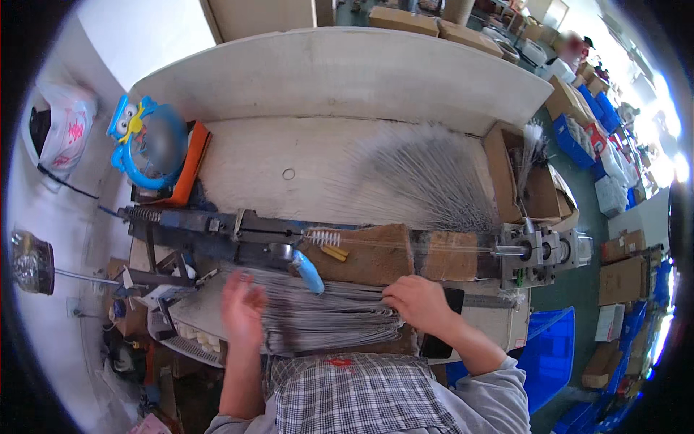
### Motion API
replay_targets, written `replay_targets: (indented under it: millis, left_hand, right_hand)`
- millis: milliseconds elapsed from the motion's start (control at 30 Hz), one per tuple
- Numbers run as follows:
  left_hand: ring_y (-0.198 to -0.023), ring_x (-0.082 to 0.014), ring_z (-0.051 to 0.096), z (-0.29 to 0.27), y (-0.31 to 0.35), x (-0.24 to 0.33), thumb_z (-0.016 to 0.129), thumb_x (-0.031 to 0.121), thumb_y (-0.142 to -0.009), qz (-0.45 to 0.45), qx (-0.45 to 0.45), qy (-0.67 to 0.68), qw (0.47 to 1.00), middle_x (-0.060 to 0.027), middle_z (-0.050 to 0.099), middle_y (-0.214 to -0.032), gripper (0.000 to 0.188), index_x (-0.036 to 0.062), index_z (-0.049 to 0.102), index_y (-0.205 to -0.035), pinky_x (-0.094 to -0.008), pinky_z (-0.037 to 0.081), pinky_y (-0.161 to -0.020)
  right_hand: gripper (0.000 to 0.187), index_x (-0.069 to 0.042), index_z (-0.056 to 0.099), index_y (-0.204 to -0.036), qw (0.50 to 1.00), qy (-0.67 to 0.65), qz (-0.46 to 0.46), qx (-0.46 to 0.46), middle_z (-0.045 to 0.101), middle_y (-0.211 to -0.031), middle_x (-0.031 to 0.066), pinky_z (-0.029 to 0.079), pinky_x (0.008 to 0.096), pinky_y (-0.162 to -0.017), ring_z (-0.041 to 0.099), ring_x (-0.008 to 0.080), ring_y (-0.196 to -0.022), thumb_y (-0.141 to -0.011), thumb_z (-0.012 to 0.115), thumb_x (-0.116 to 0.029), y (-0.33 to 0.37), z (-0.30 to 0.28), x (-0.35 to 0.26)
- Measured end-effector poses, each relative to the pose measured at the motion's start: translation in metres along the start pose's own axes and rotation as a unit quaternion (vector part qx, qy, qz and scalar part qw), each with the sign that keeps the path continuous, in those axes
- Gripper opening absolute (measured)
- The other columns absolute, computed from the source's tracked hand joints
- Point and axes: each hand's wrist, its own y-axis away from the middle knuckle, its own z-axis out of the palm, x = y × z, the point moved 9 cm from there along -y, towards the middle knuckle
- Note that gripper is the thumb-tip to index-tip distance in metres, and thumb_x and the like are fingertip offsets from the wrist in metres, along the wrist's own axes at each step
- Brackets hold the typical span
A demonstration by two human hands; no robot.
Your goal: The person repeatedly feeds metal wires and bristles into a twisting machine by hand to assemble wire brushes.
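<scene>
A thick bundle of thin grey metal wires (332, 318) lies along the near edge of the bench, in front of my body. My right hand (419, 302) is at the bundle's right end, its fingertips pinched together on wire there. By the left end is my left hand (244, 307), raised and slightly blurred, with its loosely bent fingers apart and no object visible in them. Beyond the wires runs a long metal bench fixture (267, 230) with a blue-covered handle (309, 272) and a white coil spring (322, 238).
More fine wires (441, 181) fan out across the back of the bench, near a cardboard box (506, 173). A metal chuck (538, 252) stands at the fixture's right end. A blue cartoon-shaped fan (148, 145) is at left. Blue bins (553, 354) stand on the right floor.
</scene>
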Motion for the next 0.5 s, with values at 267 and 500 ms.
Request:
replay_targets:
  millis: [267,500]
  left_hand:
    - [-0.055,-0.0067,0.052,-0.308,-0.05,0.098,0.065,0.044,-0.087,0.124,0.271,0.06,0.953,0.0054,0.053,-0.062,0.031,0.015,0.056,-0.081,-0.0205,0.04,-0.047]
    - [-0.061,-0.0107,0.053,-0.284,-0.033,0.07,0.064,0.045,-0.086,0.153,0.398,0.069,0.902,0.0021,0.058,-0.073,0.035,0.0101,0.058,-0.089,-0.0237,0.044,-0.054]
  right_hand:
    - [0.01,-0.009,0.068,-0.087,0.999,0.002,0.034,0.012,0.064,-0.082,0.0066,0.052,0.0373,-0.067,0.063,0.0268,-0.079,-0.081,0.066,-0.017,-0.006,-0.014,0.003]
    - [0.009,-0.009,0.065,-0.087,0.996,0.024,0.074,0.049,0.061,-0.081,0.0079,0.051,0.0396,-0.066,0.062,0.0291,-0.078,-0.083,0.064,-0.018,0.003,-0.026,0.015]
